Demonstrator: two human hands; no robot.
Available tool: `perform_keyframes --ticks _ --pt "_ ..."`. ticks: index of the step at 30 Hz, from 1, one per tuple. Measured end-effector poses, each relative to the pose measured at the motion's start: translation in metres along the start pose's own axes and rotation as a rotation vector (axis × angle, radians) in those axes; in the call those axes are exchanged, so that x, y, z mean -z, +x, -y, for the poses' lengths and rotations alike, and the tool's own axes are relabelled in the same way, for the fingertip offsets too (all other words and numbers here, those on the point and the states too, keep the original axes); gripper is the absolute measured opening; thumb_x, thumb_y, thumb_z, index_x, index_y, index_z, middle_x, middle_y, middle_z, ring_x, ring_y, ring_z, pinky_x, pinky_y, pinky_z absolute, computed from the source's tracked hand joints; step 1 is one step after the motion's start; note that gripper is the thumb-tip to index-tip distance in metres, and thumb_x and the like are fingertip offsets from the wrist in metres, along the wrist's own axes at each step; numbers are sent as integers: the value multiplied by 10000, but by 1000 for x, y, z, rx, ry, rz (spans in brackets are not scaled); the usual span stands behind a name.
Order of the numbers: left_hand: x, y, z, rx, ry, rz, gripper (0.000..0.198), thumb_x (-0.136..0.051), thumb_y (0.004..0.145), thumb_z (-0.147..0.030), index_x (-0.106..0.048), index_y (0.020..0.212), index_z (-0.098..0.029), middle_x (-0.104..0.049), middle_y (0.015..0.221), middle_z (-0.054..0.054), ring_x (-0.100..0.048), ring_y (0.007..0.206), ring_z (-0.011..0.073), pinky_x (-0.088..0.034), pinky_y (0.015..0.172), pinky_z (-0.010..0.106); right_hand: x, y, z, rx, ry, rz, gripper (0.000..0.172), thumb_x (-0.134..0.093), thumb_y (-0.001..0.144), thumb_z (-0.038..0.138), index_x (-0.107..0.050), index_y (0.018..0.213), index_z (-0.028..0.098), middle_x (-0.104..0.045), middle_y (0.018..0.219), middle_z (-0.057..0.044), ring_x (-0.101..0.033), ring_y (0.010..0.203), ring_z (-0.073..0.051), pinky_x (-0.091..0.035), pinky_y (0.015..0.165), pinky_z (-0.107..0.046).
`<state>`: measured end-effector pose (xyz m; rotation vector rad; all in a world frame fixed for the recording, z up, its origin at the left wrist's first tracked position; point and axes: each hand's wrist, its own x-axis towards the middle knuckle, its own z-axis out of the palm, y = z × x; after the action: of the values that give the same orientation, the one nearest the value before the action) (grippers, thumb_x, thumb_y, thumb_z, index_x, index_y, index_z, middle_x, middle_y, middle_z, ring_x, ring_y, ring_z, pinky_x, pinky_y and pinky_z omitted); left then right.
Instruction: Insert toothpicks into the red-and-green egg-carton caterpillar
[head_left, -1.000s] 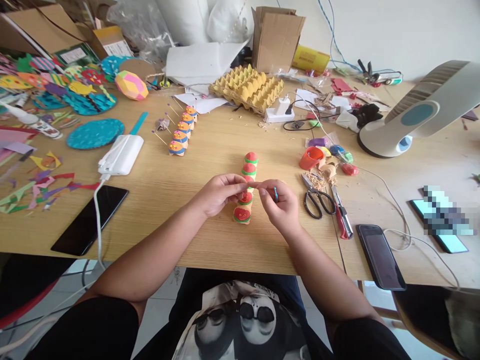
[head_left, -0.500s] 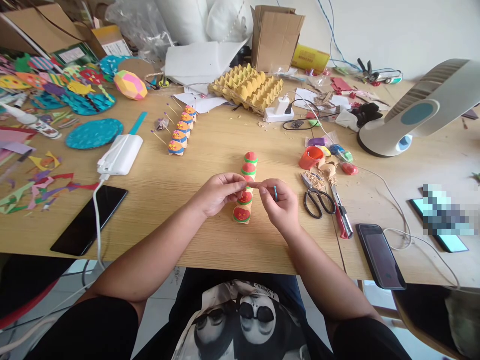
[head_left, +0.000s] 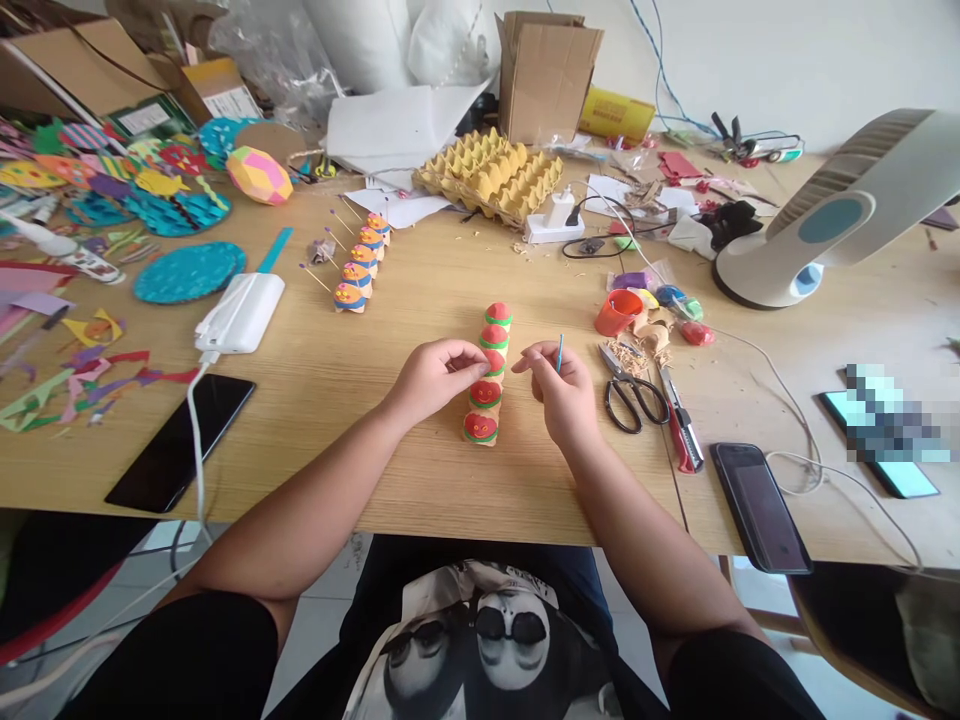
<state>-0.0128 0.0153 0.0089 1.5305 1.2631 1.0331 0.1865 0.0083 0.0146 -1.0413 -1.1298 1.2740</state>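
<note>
A row of red-topped, green-banded egg-carton cups (head_left: 495, 338) stands on the table before me, and the nearest two have small faces. My left hand (head_left: 444, 378) is at the row's left side, thumb and fingertips pinched beside the middle cup. Whatever may be between those fingertips is too small to make out. Just right of the row, my right hand (head_left: 561, 385) is partly curled around a thin blue stick-like tool (head_left: 560, 352), which points up. Its index finger and thumb reach toward the row without touching it.
Scissors (head_left: 634, 400), a red-handled cutter knife (head_left: 682, 430) and an orange cup (head_left: 619, 314) lie to the right. A second, orange-and-blue cup row (head_left: 360, 265) with pins is farther left. Beyond are a yellow egg tray (head_left: 487, 175) and a white fan (head_left: 817, 225).
My right hand has drawn away from my left hand to the right, so their fingertips no longer meet. The blue tool now stands more upright. My left hand stays by the row.
</note>
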Motion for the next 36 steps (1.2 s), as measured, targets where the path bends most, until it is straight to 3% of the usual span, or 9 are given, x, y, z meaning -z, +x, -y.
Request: perform_keyframes --ticks 7,13,24,36 --pt "-1 10 8 -227 373 -15 238 -669 922 -439 -768 900 -224 -680 845 28 -560 732 150 -420 690 274 1 3 -2 -74 102 -12 302 -730 833 487 -605 863 214 -630 701 34 -299 453 -67 -230 442 -251" --pt "-3 11 7 -266 500 -1 223 -635 945 -414 -766 920 -235 -646 846 21 -541 688 141 -395 668 279 -2 1 2 -91 132 1 299 -742 832 476 -580 843 224 -581 669 51 -284 440 -62 -222 435 -251" --pt "-5 8 4 -284 534 -24 171 -634 935 -343 -753 906 -225 -662 851 19 -542 671 135 -412 669 283 -4 -4 10 -103 162 11 272 -754 819 450 -613 840 219 -562 647 53 -298 466 -67 -242 446 -252" --pt "-8 11 10 -219 421 -100 163 -656 898 -347 -759 911 -221 -734 936 38 -633 788 159 -485 755 276 -4 -3 8 -93 91 -2 245 -709 846 447 -604 846 225 -549 663 47 -327 481 -78 -264 459 -255"
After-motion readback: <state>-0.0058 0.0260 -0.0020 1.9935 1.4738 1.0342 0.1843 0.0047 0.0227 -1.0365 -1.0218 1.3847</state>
